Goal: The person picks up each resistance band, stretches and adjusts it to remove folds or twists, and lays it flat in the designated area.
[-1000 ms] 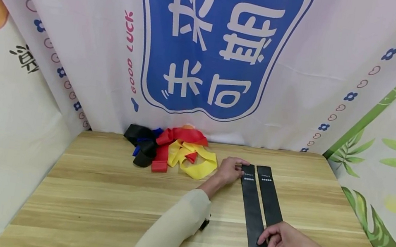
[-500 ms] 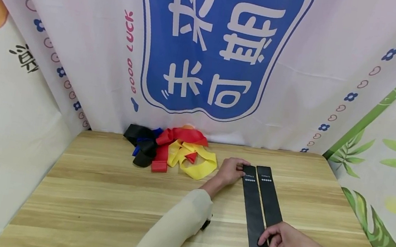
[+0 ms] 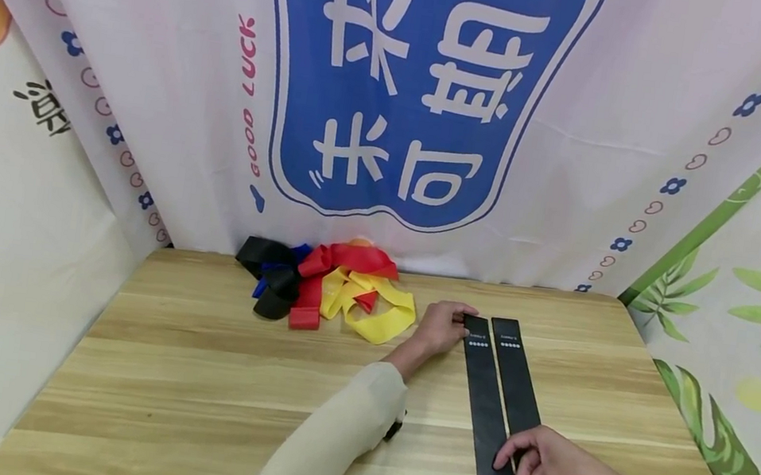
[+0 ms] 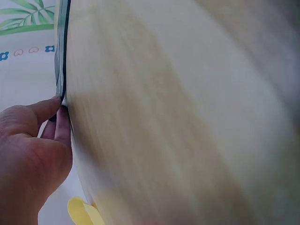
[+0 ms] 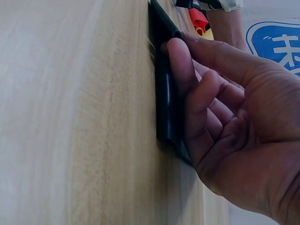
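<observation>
Two black resistance bands lie flat side by side on the wooden table, a narrow gap between them. Both the left band (image 3: 483, 412) and the right band (image 3: 519, 376) carry small white print and a row of dots at the far end. My left hand (image 3: 441, 327) pinches the far end of the left band; the left wrist view shows that hand (image 4: 35, 145) with thumb and fingers at the band's edge. At the near end, my right hand (image 3: 555, 468) has thumb and index finger on the left band. Its other fingers curl over the right band (image 5: 168, 103).
A loose pile of bands lies at the table's back left: black (image 3: 275, 292), red (image 3: 310, 292) and yellow (image 3: 383, 326), with some blue beneath. Printed cloth (image 3: 380, 241) hangs right behind the table (image 3: 200, 398), and more cloth stands at both sides.
The far end of the left band shifts slightly right, then back left, with my left hand on it. My right hand stays in place. The head view tilts very slightly.
</observation>
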Demonstrator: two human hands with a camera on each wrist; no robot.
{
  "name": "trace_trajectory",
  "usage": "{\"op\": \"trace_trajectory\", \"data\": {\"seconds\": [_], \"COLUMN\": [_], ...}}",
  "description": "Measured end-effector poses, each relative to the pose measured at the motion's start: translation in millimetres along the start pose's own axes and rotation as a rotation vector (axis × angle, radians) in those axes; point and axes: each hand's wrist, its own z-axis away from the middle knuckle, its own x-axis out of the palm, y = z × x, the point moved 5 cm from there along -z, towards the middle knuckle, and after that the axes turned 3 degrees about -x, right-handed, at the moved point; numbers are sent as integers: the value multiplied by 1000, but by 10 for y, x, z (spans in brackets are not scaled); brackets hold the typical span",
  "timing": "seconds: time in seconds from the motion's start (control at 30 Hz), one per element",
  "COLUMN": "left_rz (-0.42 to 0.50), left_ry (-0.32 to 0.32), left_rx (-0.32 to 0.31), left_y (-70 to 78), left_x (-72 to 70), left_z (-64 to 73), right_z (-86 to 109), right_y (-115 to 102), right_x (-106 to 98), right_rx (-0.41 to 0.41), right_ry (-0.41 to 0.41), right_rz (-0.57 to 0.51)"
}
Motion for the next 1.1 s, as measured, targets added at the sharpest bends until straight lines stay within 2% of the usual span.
{"op": "trace_trajectory", "data": {"seconds": [0.2, 0.37, 0.63, 0.83, 1.1], "left_rz": [-5, -30, 17, 26, 33], "left_ry": [-3, 4, -33, -56, -20], "left_rx": [-6, -16, 2, 68, 146], "left_y": [33, 44, 122, 177, 151], "left_x": [-47, -100, -225, -404, -681], "left_z": [23, 45, 119, 187, 253], "right_z": [11, -8, -127, -259, -412], "right_y": [-25, -49, -139, -238, -337], "right_x": [-8, -81, -203, -280, -379], "right_rx": [11, 27, 0, 34, 19], "right_ry": [0, 36, 77, 107, 118], "right_rz": [10, 48, 118, 151, 189]}}
